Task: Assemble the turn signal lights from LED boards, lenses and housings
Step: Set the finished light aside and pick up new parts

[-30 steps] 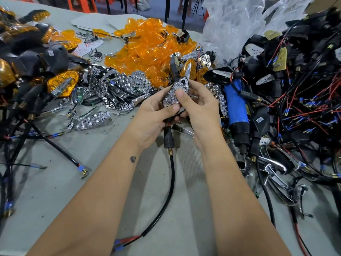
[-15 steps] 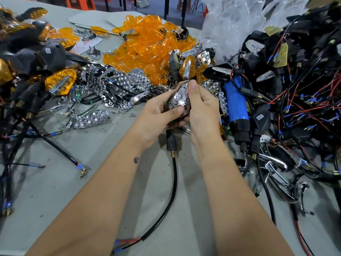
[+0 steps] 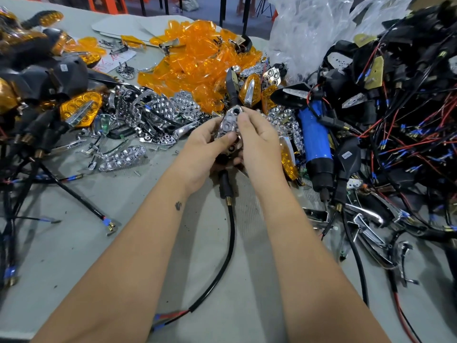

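Observation:
Both hands hold one turn signal housing at the table's middle. Its chrome reflector [image 3: 228,123] with round LED cups faces up between my fingers. My left hand [image 3: 201,148] grips the housing from the left, thumb across the reflector. My right hand [image 3: 259,139] pinches the reflector's right edge, fingers curled round the housing. The housing's black stem [image 3: 224,184] and cable [image 3: 228,246] hang down toward me, ending in red and blue wires [image 3: 170,315]. Orange lenses [image 3: 195,60] are heaped behind, and loose chrome reflectors [image 3: 153,115] lie left of my hands.
A blue electric screwdriver [image 3: 315,142] lies right of my hands. Black housings with red and black wires [image 3: 395,107] pile up at the right. Assembled lights with orange lenses [image 3: 32,78] crowd the far left. A clear plastic bag [image 3: 309,28] stands at the back.
My right thumb has slid from the reflector's tip down onto its right side. The housing has turned slightly in my hands and stays in the same place above the table.

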### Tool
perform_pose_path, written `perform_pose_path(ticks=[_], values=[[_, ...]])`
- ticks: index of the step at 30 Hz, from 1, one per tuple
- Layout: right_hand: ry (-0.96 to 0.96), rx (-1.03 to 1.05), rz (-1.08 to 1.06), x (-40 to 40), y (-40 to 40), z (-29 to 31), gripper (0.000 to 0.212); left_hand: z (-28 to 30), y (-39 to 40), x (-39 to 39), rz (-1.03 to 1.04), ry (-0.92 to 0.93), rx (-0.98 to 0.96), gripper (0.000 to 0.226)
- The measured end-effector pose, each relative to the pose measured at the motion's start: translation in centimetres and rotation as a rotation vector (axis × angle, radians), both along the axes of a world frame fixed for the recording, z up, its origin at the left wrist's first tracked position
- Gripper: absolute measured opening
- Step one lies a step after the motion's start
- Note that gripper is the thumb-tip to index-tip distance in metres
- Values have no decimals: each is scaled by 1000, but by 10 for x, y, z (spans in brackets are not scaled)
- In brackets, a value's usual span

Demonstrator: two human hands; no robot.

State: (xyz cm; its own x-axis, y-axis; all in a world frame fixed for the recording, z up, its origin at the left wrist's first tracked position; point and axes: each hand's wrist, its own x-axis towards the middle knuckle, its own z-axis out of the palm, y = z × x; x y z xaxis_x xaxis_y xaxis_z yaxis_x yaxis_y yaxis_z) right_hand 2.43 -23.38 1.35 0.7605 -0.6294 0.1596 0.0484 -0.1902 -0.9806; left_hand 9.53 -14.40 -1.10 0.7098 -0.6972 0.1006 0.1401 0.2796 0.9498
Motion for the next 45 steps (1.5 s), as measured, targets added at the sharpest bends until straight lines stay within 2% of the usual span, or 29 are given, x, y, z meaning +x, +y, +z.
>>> perform_pose_path(ticks=[4,7,8,11,13,15,17,20,22,24,27,28,30,35,39,40,42,43,45], values=[[59,-341,-52,-1,9,-1,19,0,2,6,81,150,-95,14],[92,-449,-54,-7,10,0,6,0,3,10,149,247,-168,13],[108,-463,-50,-10,9,1,7,1,3,11,162,275,-194,14],[218,-544,21,-19,2,6,29,5,3,11,198,370,-259,18],[394,-638,151,-25,-1,10,42,6,4,12,219,404,-283,11],[589,-729,281,-29,-1,13,46,8,5,11,224,432,-322,9],[686,-804,315,-32,2,12,31,9,6,11,220,468,-378,10],[692,-892,240,-34,4,9,9,11,8,11,224,513,-447,10],[604,-851,152,-34,1,6,7,10,10,13,246,524,-479,11],[446,-668,48,-34,-6,6,10,10,13,14,276,539,-464,18],[256,-473,-78,-36,-13,10,17,12,14,13,327,546,-369,82],[232,-449,-94,-37,-15,10,17,12,14,12,322,525,-350,88],[234,-442,-87,-39,-17,10,20,12,12,9,309,510,-330,87],[305,-494,10,-40,-20,10,27,13,13,9,287,508,-330,58],[292,-469,37,-40,-23,7,27,10,13,11,284,498,-321,19],[279,-454,31,-40,-23,7,23,11,13,10,296,500,-315,23],[254,-428,-2,-40,-24,5,12,12,11,8,340,514,-300,62],[247,-424,-28,-40,-25,5,15,11,11,8,353,519,-291,80],[225,-416,-80,-40,-27,4,19,10,11,8,348,500,-274,90]])
